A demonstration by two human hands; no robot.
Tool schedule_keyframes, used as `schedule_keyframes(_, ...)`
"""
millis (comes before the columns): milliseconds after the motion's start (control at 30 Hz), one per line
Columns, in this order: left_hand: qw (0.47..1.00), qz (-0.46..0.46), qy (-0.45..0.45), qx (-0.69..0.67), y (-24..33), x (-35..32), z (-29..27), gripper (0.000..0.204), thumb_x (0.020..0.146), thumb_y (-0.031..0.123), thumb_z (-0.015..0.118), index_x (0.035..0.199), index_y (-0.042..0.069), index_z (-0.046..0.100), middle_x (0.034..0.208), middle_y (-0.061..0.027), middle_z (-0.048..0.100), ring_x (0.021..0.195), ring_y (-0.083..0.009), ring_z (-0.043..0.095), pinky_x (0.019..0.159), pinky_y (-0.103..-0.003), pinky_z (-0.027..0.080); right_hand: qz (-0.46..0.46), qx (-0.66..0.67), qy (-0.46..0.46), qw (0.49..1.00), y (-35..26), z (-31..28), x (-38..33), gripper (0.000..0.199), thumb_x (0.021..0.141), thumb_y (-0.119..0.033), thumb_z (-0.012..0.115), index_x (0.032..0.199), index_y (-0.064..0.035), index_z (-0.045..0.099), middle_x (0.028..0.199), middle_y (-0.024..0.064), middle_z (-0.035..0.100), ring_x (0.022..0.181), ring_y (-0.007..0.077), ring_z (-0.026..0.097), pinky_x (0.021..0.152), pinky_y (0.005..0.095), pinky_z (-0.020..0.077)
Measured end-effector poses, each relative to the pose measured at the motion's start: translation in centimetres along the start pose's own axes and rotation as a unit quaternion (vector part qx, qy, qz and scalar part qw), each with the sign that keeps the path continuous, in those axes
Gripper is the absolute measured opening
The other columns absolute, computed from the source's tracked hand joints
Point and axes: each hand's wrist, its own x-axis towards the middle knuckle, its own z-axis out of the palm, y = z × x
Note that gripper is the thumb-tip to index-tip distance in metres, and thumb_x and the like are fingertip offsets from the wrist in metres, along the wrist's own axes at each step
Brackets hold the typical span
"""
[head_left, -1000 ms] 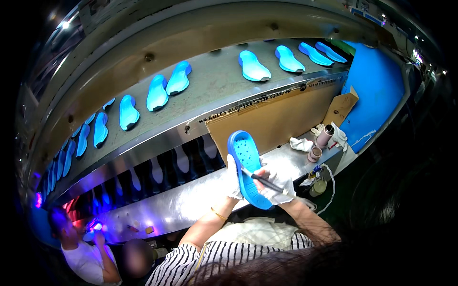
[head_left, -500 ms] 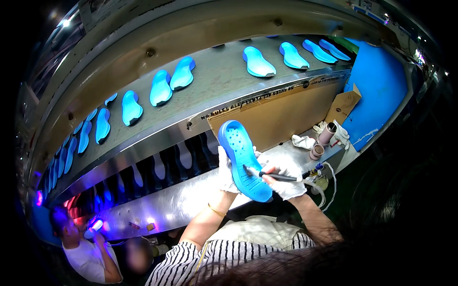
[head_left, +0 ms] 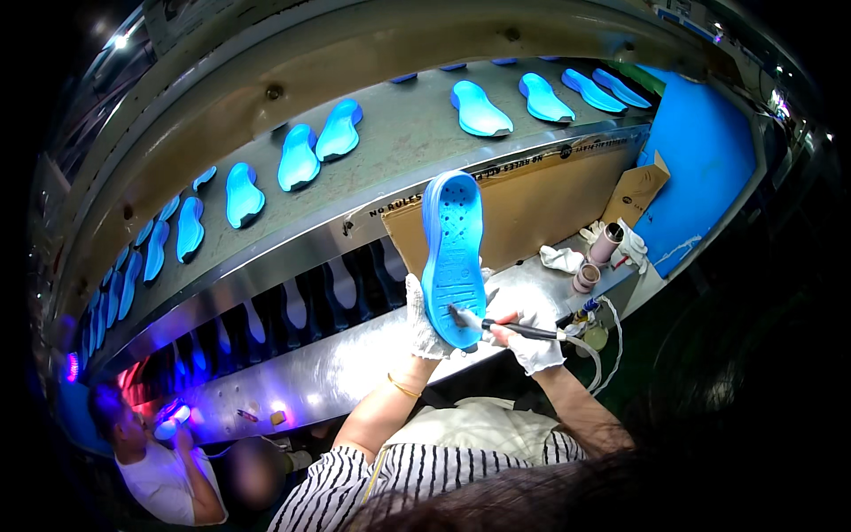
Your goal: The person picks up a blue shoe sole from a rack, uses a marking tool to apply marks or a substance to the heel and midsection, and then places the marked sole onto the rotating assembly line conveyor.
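A blue foam shoe sole (head_left: pixel 455 253) with small round holes and ribbed lines is held up in front of me, almost upright, its face towards me. My left hand (head_left: pixel 423 321), in a white glove with bare fingertips, is closed round its left edge near the lower end. In my similarly gloved right hand (head_left: pixel 529 350) is a brush (head_left: pixel 532 332) with a slim dark handle, gripped between thumb and fingers. Its bristles touch the sole's lower part. A pale tube (head_left: pixel 589 348) runs from the handle's rear end.
Beyond the sole, a conveyor belt (head_left: pixel 399 115) carries several blue soles. Cardboard (head_left: pixel 523 213) leans under its edge, above a metal bench (head_left: pixel 346 372). Spools (head_left: pixel 605 246) and white gloves (head_left: pixel 562 259) lie at right. A co-worker (head_left: pixel 160 461) holds a blue-lit item at lower left.
The sole has swung more upright, its far end rising and moving right. The brush tip now rests nearer the sole's lower end. My right hand has shifted slightly left.
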Motion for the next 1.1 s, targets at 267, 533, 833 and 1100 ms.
schedule_keyframes(267,0.999,0.014,-0.006,-0.039,0.3,0.2,1.6,0.077,0.084,0.059,0.044,0.140,0.010,0.027,0.139,-0.0199,0.034,0.124,-0.0324,0.040,0.104,-0.048,0.032,0.025,0.029,-0.063,0.997,0.3,0.8,-0.7,0.013,0.076,0.006,0.065,0.086,0.0030,0.059,0.083,0.0106,0.064,0.071,0.0166,0.063,0.065,0.0262,0.0546)
schedule_keyframes(533,0.996,-0.042,0.033,-0.069,1.4,0.5,2.0,0.074,0.084,0.059,0.044,0.139,0.011,0.030,0.138,-0.0192,0.036,0.125,-0.0330,0.039,0.105,-0.052,0.029,0.038,-0.040,-0.128,0.990,-0.1,-0.6,-0.2,0.009,0.077,0.008,0.062,0.083,0.0016,0.060,0.086,0.0108,0.063,0.079,0.0196,0.062,0.071,0.0285,0.0527)
schedule_keyframes(833,0.997,-0.074,0.010,-0.037,3.1,0.7,3.2,0.080,0.084,0.061,0.042,0.139,0.004,0.029,0.136,-0.0256,0.036,0.121,-0.0379,0.042,0.101,-0.051,0.035,0.029,-0.037,-0.178,0.983,0.8,-0.5,-1.0,0.020,0.072,-0.004,0.072,0.087,-0.0001,0.060,0.079,0.0090,0.064,0.072,0.0167,0.063,0.065,0.0291,0.0510)
schedule_keyframes(1100,0.991,-0.119,0.062,0.012,3.6,1.1,4.6,0.071,0.091,0.054,0.031,0.131,-0.004,0.036,0.123,-0.0248,0.049,0.107,-0.0385,0.053,0.096,-0.049,0.041,-0.186,-0.120,-0.106,0.970,-4.0,1.9,0.8,0.010,0.075,0.002,0.066,0.079,-0.0045,0.059,0.078,0.0061,0.062,0.073,0.0153,0.060,0.066,0.0271,0.0472)
